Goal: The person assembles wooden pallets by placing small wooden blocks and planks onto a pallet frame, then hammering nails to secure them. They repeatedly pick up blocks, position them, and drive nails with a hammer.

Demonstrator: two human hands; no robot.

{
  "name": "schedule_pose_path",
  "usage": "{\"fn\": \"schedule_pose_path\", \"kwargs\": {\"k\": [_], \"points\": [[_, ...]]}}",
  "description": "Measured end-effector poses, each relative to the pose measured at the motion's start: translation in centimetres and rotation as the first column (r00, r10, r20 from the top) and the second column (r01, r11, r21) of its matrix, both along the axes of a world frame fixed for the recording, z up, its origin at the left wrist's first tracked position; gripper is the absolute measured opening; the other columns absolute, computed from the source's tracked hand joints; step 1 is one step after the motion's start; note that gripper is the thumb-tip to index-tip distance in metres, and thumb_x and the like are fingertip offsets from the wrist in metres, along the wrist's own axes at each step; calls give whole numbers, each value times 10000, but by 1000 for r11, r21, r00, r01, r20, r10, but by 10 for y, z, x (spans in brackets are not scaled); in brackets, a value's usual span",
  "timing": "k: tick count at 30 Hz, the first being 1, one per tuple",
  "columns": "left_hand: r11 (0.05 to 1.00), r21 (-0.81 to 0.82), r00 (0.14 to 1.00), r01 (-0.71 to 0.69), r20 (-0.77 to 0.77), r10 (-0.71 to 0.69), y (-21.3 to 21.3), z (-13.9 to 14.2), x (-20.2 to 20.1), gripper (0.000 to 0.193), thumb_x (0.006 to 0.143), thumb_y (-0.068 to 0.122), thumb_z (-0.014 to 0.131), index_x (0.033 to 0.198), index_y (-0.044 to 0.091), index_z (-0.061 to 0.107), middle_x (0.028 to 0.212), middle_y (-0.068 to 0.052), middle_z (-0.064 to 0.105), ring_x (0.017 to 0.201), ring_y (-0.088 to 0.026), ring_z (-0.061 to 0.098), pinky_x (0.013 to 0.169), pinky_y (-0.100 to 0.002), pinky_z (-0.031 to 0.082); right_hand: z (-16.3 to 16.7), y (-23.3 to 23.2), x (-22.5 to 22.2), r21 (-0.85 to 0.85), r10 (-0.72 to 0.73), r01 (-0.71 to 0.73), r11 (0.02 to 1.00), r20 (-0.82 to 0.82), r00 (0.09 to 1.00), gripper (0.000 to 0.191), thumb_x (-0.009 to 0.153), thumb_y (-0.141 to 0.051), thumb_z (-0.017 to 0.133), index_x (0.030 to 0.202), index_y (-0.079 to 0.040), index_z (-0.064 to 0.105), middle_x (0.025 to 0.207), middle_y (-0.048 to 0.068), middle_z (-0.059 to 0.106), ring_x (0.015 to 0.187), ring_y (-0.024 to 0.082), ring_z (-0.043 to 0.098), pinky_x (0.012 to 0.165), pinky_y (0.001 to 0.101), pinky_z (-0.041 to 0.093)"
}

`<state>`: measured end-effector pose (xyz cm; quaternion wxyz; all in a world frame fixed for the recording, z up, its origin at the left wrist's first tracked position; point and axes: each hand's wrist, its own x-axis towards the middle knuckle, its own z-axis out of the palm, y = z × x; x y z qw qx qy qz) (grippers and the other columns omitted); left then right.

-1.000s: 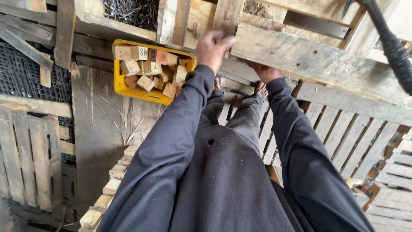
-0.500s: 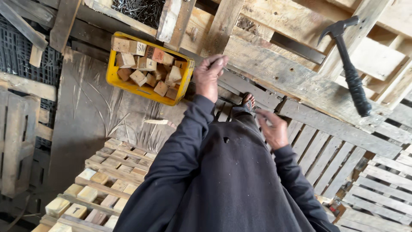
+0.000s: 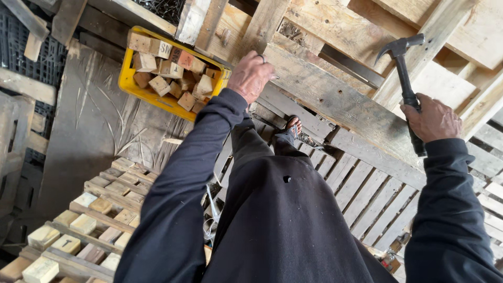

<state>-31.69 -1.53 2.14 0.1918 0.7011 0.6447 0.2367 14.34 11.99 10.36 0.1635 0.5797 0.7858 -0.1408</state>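
My left hand (image 3: 250, 76) grips the end of a weathered pallet board (image 3: 335, 102) that runs diagonally down to the right. My right hand (image 3: 433, 120) is closed around the black handle of a claw hammer (image 3: 404, 71), whose head is raised above the boards at the upper right. The board belongs to a wooden pallet (image 3: 367, 173) I stand on; one sandalled foot (image 3: 293, 126) shows on its slats. Both arms wear dark sleeves.
A yellow crate (image 3: 137, 89) holding several small wood blocks stands left of my left hand. More cut blocks lie in rows on a slatted frame (image 3: 89, 220) at the lower left. Stacked pallets and planks (image 3: 325, 21) fill the top. A black plastic grid (image 3: 21, 47) lies far left.
My right hand, empty half a second ago, now holds the hammer raised at the right. The left hand stays on the board's end. The view has shifted slightly.
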Motion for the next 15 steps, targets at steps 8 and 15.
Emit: {"fn": "schedule_pose_path", "kwargs": {"k": [8,15], "points": [[939,138,946,-316,116,302,17,8,6,96,919,170,715,862,93,722,937,-94,651,918,-215,603,806,-359,585,-17,14,10,-31,-86,82,996,-206,975,419,1062,-286,582,1277,66,657,975,253,724,799,327,680,779,483,555],[872,119,757,-474,562,334,26,-36,46,91,982,164,702,1009,77,706,863,-46,729,755,-158,695,680,-330,611,31,-99,-70,-449,-532,287,846,-691,489,541,903,-123,698,1376,15,474,951,82,656,692,141,656,605,322,598]]}}
